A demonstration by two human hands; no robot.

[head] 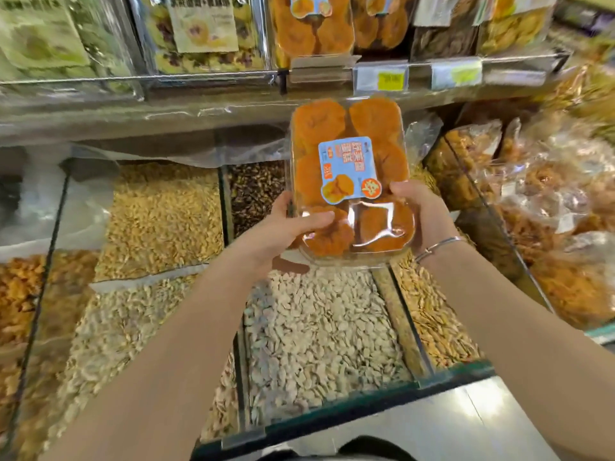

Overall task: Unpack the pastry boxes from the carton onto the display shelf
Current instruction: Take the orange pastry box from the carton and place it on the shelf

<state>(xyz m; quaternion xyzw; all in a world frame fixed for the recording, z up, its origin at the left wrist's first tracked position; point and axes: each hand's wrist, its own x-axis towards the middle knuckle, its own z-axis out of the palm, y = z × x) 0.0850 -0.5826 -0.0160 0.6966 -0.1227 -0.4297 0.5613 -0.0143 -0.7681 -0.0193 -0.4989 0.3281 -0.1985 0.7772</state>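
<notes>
I hold a clear plastic pastry box (349,154) of orange pastries with a blue label, raised in front of the display shelf (213,76). My left hand (286,227) grips its near left corner with the thumb across the lid. My right hand (422,214), a silver bangle on its wrist, grips the near right corner. Two boxes of the same orange pastries (312,28) stand on the shelf just above the held one. The carton is out of view.
Glass-walled bulk bins of seeds and nuts (319,331) lie under my arms. Bagged fried snacks (565,227) pile up at the right. Other packaged pastries (203,28) fill the shelf at the left, and price tags (392,79) hang on its edge.
</notes>
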